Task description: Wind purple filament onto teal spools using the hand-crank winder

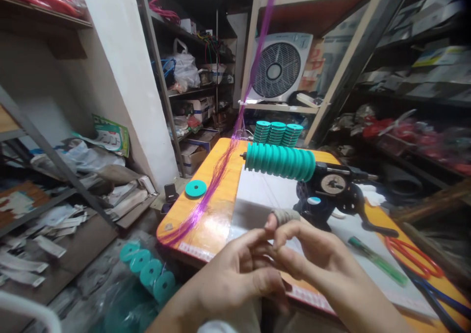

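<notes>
As our left hand (230, 274) and right hand (318, 254) meet, grasp unclear, ribbed teal spools (279, 161) beyond, teal inside clear bag (123, 313)

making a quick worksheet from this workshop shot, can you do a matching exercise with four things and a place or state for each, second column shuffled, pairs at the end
Things
1. purple strands
2. loose disc
3. box fan
4. left hand and right hand

Places or states
A. standing on a shelf
B. fingers close together, near the table's front edge
C. slanting down from the top of the picture
D. lying flat on the orange table

Pairs: 1-C, 2-D, 3-A, 4-B
</notes>
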A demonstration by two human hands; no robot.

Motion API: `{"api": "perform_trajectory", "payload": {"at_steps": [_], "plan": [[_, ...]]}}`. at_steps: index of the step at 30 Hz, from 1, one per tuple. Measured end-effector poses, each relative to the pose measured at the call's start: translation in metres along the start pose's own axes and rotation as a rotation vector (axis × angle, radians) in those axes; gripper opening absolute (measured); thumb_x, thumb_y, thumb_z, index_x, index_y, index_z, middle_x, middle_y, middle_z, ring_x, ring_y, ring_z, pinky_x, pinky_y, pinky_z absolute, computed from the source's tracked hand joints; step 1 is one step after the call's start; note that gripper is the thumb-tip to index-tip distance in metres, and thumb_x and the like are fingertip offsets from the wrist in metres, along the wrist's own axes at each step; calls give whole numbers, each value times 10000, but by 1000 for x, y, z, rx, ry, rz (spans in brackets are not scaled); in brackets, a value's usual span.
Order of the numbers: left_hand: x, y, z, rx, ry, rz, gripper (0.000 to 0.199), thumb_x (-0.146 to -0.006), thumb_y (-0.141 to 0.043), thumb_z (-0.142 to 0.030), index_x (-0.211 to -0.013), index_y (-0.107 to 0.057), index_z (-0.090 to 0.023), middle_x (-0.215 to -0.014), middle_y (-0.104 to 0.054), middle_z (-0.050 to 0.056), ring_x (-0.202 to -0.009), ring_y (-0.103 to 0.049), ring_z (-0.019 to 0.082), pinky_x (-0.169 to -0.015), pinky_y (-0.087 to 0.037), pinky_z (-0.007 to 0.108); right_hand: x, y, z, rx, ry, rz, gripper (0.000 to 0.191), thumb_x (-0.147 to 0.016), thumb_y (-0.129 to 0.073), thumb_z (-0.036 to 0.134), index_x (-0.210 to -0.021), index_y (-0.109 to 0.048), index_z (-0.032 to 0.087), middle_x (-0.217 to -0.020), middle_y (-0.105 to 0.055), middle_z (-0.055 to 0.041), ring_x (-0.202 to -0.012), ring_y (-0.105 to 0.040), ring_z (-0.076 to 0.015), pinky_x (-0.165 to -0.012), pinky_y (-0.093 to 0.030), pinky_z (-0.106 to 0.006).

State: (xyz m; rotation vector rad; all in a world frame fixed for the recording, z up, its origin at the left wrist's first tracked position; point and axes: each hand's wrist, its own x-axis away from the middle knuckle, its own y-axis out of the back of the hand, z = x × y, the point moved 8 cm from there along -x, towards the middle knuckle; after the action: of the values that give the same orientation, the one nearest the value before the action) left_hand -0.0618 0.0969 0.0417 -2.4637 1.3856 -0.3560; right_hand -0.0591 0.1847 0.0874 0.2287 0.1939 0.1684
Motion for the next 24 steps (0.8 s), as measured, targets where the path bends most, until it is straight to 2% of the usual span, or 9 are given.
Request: {"api": "perform_trajectory", "payload": {"at_steps": [2,4,7,9,12,16,19,22,24], "plan": [[-5,3,-2,-6,19,-53,583,-759,-521,-521,-1177,-385,-137,-857,-479,13,-661,-531,-40,-654,-452,81,1,5,12,201,92,-46,140,-897,-534,352,-855,-584,228,-1050,-559,-26,-996,-550,-140,-855,-447,-260],[-8,9,-3,-54,39,-133,558,-755,-497,-565,-1007,-388,-79,-714,-391,-26,-538,-437,-67,-543,-375,59,4,10,30,462,265,-130,60,-899,-530,267,-897,-581,237,-1077,-546,-28,-1027,-528,-132,-855,-441,-249],[-6,18,-4,-152,50,-252,584,-740,-472,-623,-944,-375,-84,-672,-310,-45,-491,-344,-91,-489,-314,53,12,5,53,835,554,-219,89,-870,-537,133,-910,-565,207,-1055,-556,-41,-1029,-476,-149,-833,-422,-265],[-2,23,-8,-277,34,-332,581,-753,-440,-634,-955,-425,-89,-687,-327,-32,-521,-329,-103,-500,-298,36,16,-1,59,1010,663,-235,89,-862,-532,101,-902,-562,176,-1010,-579,-58,-1020,-454,-185,-817,-401,-311],[3,27,-18,-491,-12,-422,528,-795,-397,-592,-957,-532,-108,-800,-439,6,-624,-371,-104,-556,-311,8,16,-6,58,1144,697,-231,74,-874,-517,112,-891,-575,154,-1029,-598,-72,-1048,-452,-230,-820,-372,-359],[4,28,-26,-641,-33,-454,502,-811,-371,-575,-987,-587,-158,-925,-504,27,-742,-439,-73,-623,-361,7,12,-10,55,1220,686,-198,111,-893,-492,137,-883,-601,155,-1044,-603,-70,-1098,-451,-250,-849,-354,-373],[4,30,-25,-613,-32,-466,543,-792,-382,-609,-942,-592,-132,-883,-492,27,-690,-408,-84,-581,-326,10,10,-9,56,1195,678,-176,91,-891,-500,139,-880,-588,157,-1012,-597,-70,-1087,-452,-239,-825,-367,-362],[3,31,-17,-468,-2,-428,573,-765,-422,-628,-908,-544,-87,-763,-414,6,-580,-339,-103,-517,-274,31,8,-5,56,1070,651,-145,58,-873,-546,141,-915,-564,177,-1032,-583,-55,-1028,-470,-186,-814,-397,-328],[2,30,-12,-333,26,-363,587,-745,-448,-639,-920,-486,-80,-681,-344,-16,-529,-339,-92,-499,-276,49,8,-1,55,997,647,-133,177,-848,-588,141,-1012,-561,201,-1075,-567,-49,-1025,-481,-157,-845,-419,-308]]}}
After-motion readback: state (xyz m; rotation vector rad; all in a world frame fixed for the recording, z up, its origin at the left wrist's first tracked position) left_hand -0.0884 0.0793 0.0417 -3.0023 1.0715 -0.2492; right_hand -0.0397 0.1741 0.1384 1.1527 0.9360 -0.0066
